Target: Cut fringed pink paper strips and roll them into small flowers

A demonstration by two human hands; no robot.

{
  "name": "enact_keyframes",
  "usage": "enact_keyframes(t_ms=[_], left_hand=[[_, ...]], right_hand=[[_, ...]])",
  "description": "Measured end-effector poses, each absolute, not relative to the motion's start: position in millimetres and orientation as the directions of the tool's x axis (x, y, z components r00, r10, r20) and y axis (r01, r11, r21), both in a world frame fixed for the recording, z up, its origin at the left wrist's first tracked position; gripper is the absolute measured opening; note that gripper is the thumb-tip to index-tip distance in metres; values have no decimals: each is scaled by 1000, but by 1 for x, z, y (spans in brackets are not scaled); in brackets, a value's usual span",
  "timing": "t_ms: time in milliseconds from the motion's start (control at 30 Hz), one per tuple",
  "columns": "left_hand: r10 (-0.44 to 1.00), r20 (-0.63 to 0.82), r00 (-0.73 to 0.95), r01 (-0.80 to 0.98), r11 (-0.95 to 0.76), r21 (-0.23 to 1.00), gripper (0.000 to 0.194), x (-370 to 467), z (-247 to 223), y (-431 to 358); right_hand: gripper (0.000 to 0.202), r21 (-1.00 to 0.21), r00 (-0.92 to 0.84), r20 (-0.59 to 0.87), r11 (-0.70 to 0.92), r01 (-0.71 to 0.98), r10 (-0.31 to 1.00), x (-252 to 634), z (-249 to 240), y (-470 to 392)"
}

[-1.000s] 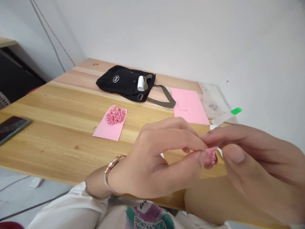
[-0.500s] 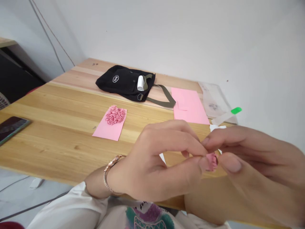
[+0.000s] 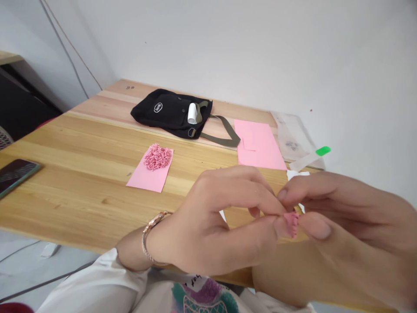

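Observation:
Between the thumb and index finger of my left hand (image 3: 234,217) is a small pink paper piece (image 3: 291,224), its right edge frilled. My right hand (image 3: 348,221) curls in from the right, with its thumb tip against that frilled edge and its index fingertip by my left fingertips. Fingers cover much of the piece, so its full shape is hidden. To the left, a cluster of pink flower stamens (image 3: 157,157) rests on a pink paper slip (image 3: 148,179) lying on the wooden table (image 3: 84,174).
A black bag (image 3: 169,113) with a white roll (image 3: 192,114) on it lies at the back. Pink paper sheets (image 3: 263,152), a clear plastic sleeve (image 3: 293,134) and a green-tipped strip (image 3: 322,151) are at the back right. A phone (image 3: 16,174) lies at the left edge.
The pink paper piece has turned slightly in my fingertips, so its frilled edge shows more. My right thumb has shifted a little against it. Everything on the table stays put.

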State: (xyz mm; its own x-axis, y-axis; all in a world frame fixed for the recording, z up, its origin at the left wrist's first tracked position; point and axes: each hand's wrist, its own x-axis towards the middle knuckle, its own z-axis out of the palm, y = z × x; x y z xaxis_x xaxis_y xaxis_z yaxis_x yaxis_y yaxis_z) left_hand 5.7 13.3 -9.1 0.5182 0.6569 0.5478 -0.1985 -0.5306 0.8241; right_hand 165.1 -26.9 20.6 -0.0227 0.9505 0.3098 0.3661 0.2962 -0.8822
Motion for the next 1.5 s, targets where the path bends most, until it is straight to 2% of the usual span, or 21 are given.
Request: enact_keyframes(t_ms=[333,533,733,1167,1367,1500], left_hand=[[658,529,536,-186,-519,834,22,5,-9,13],[668,523,529,-220,-487,845,20,5,-9,12],[656,548,519,-227,-512,828,19,5,-9,13],[640,595,487,-147,-611,778,13,6,-11,13],[635,599,488,-104,-639,763,16,6,-11,12],[628,604,491,-99,-648,755,17,6,-12,12]], right_hand=[[8,-863,-65,323,322,388,944,168,21,-26],[7,-887,-97,295,311,343,950,166,21,-27],[18,-882,-44,306,300,364,951,169,16,-29],[18,-892,-14,292,278,356,956,163,21,-25],[6,-883,-17,308,292,367,951,166,17,-26],[6,-884,-20,278,264,386,960,166,18,-28]])
